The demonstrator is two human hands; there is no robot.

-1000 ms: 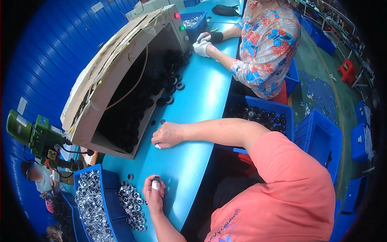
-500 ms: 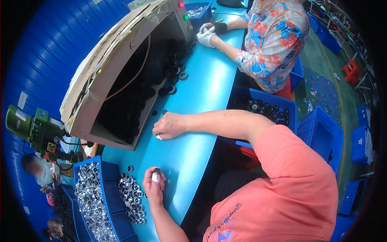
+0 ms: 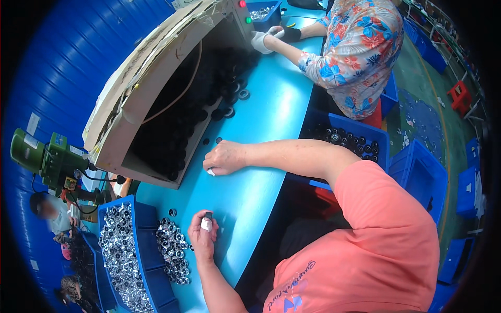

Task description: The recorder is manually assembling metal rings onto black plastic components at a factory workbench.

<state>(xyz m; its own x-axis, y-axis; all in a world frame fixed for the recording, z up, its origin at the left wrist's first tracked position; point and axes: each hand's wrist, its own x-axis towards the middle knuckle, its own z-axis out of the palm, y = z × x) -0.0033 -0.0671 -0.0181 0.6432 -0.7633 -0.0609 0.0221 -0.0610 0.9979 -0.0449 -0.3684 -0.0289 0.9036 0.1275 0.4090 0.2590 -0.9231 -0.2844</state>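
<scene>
My left hand (image 3: 202, 238) is above the blue tabletop (image 3: 245, 193), its fingers curled round a small dark piece (image 3: 209, 214) whose kind I cannot make out. A white wrap covers one digit. Beside this hand lies a pile of small silver-and-black ring-shaped parts (image 3: 173, 253), with a single one (image 3: 173, 212) apart from it. Farther off, my right hand (image 3: 225, 158) rests closed on the table, also with a white wrap on a finger; what it holds, if anything, is hidden. Two small dark discs (image 3: 206, 141) lie just beyond it.
A blue bin (image 3: 136, 219) of shiny parts stands left, near a green machine (image 3: 49, 156). An open-fronted cabinet (image 3: 122, 156) holds many black rings. Across the far end, a co-worker's gloved hand (image 3: 263, 43) touches the cabinet. Blue crates (image 3: 383, 138) stand at right.
The whole view has shifted slightly. The co-worker's gloved hand has moved toward the cabinet's end. My hands keep nearly the same places and poses.
</scene>
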